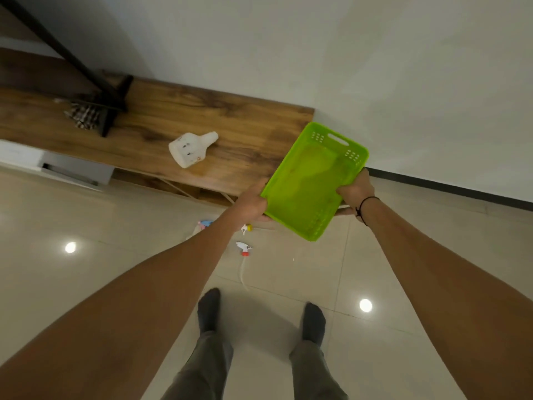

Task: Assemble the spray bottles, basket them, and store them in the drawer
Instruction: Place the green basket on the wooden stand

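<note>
Head view shows both hands, left (252, 202) and right (353, 192), gripping the empty green basket (308, 183) above the floor, while an uncapped bottle (191, 150) lies on the bench (230, 131) and a spray head (244, 249) on the floor, so assembly looks barely begun.

White bottle (192, 149) on wooden bench (245, 131)

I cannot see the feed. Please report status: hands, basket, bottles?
Both hands, left and right, grip the empty basket. One capless bottle on cabinet. Sprayer on floor. Nothing blocking.
</note>
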The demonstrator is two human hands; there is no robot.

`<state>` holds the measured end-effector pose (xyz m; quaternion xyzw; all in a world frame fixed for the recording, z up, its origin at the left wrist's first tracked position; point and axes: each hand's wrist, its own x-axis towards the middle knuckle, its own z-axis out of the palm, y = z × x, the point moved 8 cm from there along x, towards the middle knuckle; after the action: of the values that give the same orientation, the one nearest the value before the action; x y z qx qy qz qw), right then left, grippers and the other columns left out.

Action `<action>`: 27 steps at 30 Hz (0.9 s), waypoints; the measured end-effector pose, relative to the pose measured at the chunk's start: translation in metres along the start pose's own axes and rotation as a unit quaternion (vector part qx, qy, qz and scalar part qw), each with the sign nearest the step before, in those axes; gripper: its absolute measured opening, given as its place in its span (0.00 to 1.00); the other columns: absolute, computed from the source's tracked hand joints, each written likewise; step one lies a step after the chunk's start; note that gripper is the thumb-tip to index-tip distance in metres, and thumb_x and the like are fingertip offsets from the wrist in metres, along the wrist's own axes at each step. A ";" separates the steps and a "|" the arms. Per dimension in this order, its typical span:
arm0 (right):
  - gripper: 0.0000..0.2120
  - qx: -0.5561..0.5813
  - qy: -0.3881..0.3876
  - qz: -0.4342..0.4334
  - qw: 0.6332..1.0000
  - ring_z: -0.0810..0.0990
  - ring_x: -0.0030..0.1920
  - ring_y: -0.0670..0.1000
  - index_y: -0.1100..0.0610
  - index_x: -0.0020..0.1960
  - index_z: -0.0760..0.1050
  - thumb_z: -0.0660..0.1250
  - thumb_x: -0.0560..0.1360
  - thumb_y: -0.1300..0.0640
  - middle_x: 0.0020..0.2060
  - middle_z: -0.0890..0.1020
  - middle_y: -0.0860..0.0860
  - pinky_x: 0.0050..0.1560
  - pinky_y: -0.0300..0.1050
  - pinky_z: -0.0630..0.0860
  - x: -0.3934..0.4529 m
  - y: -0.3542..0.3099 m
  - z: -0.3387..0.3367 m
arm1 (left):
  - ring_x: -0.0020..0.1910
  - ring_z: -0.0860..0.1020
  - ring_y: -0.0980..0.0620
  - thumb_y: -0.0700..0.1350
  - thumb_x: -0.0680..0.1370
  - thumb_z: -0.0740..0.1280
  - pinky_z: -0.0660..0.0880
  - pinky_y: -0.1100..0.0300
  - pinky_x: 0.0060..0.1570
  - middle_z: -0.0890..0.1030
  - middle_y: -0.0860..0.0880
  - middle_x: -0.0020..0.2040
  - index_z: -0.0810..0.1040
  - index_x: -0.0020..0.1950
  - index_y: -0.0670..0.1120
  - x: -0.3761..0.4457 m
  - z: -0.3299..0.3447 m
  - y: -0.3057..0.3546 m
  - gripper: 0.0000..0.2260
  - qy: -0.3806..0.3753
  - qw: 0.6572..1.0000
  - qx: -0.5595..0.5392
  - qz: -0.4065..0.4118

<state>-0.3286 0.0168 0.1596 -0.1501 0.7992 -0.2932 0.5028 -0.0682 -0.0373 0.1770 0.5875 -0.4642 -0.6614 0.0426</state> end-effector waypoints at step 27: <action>0.27 -0.153 0.052 -0.085 0.983 0.79 0.62 0.67 0.59 0.74 0.61 0.65 0.78 0.66 0.65 0.75 0.64 0.49 0.54 0.74 0.071 -0.117 0.143 | 0.73 0.74 0.34 0.34 0.84 0.60 0.78 0.37 0.66 0.68 0.43 0.78 0.55 0.85 0.55 0.097 -0.108 -0.013 0.32 0.079 0.987 -0.134 -0.049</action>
<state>-0.2394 -0.1584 0.1352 -0.2774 0.8437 -0.2169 0.4052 -0.0036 -0.1496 0.1098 0.6489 -0.3374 -0.6705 0.1246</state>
